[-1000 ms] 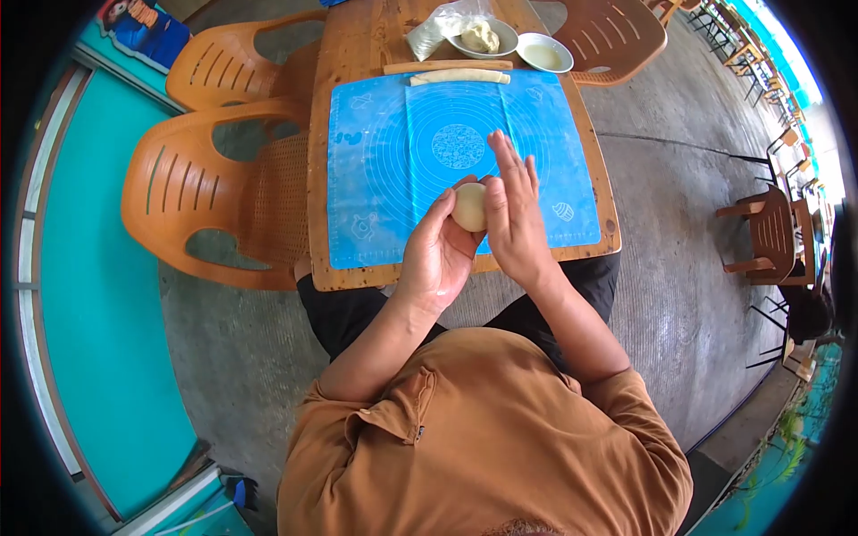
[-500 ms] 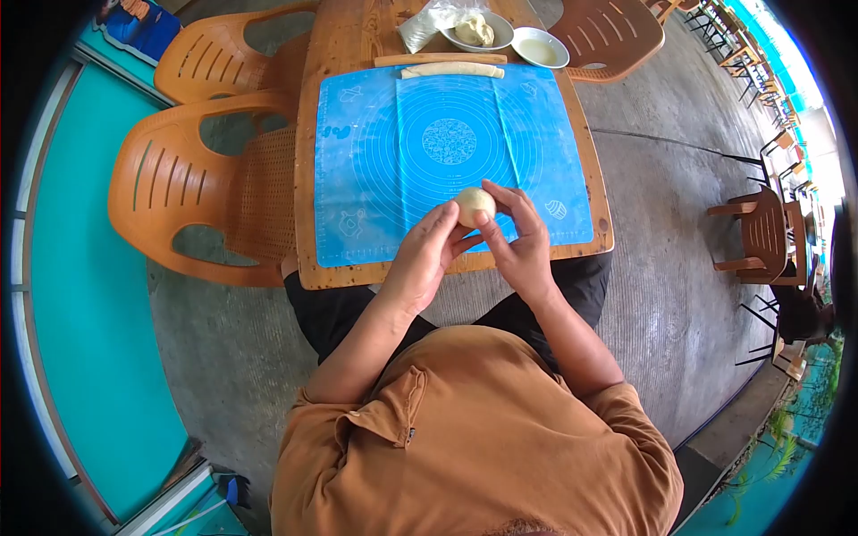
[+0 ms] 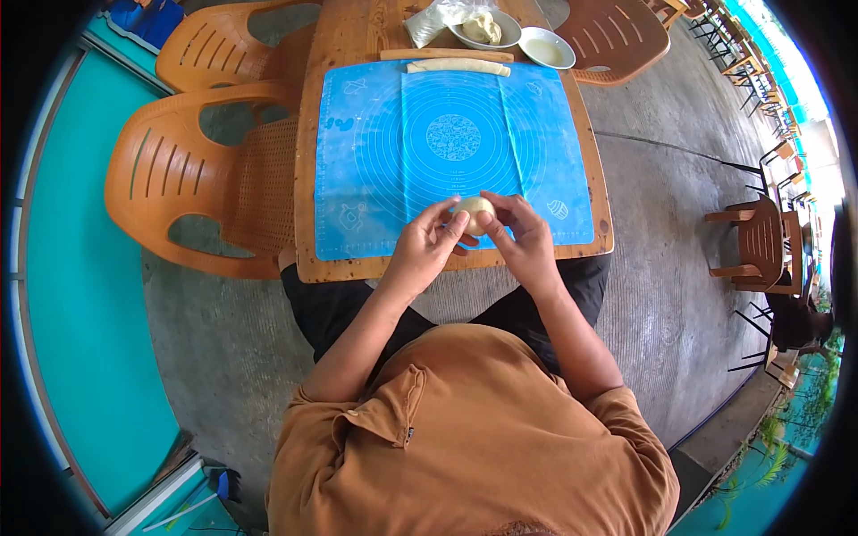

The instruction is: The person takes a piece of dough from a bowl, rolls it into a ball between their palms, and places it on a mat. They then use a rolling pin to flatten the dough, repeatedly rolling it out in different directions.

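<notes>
A small pale dough ball (image 3: 475,214) is held between both hands above the near edge of a blue silicone mat (image 3: 357,161). My left hand (image 3: 427,245) grips its left side, thumb on the near face. From the right, my right hand (image 3: 525,239) closes on it with the thumb pressed on the front and fingers over the back. The undersides of the fingers are partly hidden. At the mat's far edge lies a pale dough roll (image 3: 458,66), and just behind it a wooden rolling pin (image 3: 447,54).
Behind the rolling pin stand a bowl with dough (image 3: 483,29), a bag of white powder (image 3: 430,25) and a white bowl of pale liquid (image 3: 547,48). The wooden table (image 3: 344,40) has orange plastic chairs (image 3: 170,170) to its left and a brown chair (image 3: 617,40) at far right.
Both hands have shifted their grip around the dough ball, which now looks flatter and partly covered by the thumbs. The left fingers have curled up higher. The camera view has shifted slightly.
</notes>
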### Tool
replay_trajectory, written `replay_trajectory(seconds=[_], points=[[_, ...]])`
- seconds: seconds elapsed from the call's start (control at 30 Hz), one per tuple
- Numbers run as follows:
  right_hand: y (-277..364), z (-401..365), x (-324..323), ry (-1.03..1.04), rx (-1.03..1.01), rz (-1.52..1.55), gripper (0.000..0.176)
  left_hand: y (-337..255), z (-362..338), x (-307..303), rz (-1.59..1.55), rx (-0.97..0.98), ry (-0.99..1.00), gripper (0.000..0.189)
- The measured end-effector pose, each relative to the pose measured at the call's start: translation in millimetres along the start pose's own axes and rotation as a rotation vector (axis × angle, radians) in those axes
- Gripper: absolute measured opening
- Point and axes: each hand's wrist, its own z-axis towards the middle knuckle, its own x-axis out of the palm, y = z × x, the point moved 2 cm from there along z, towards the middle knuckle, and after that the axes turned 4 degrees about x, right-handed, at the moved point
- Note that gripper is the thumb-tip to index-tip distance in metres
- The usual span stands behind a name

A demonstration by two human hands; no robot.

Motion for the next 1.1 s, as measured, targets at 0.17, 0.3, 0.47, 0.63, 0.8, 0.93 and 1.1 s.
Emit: replay_trajectory(seconds=[0.17,0.3,0.47,0.63,0.8,0.93,1.1], points=[[-17,18,-5,-0.041,0.157,0.296,0.038,-9,8,-20,0.229,0.179,-0.152,0.046],[-12,28,-8,0.003,0.265,0.229,0.039,-13,10,-33,0.329,0.185,-0.144,0.042],[-19,47,-8,-0.072,0.126,0.121,0.041,-14,9,-37,0.361,0.193,-0.150,0.039],[16,76,-20,-0.175,-0.062,-0.097,0.036,-16,9,-43,0.336,0.164,-0.167,0.037],[46,94,-13,-0.272,-0.248,-0.246,0.033,-18,8,-45,0.315,0.193,-0.182,0.035],[2,100,11,-0.210,-0.328,-0.408,0.035,-23,7,-46,0.320,0.175,-0.198,0.035],[-17,99,14,-0.204,-0.312,-0.669,0.037,-19,8,-52,0.350,0.186,-0.195,0.035]])
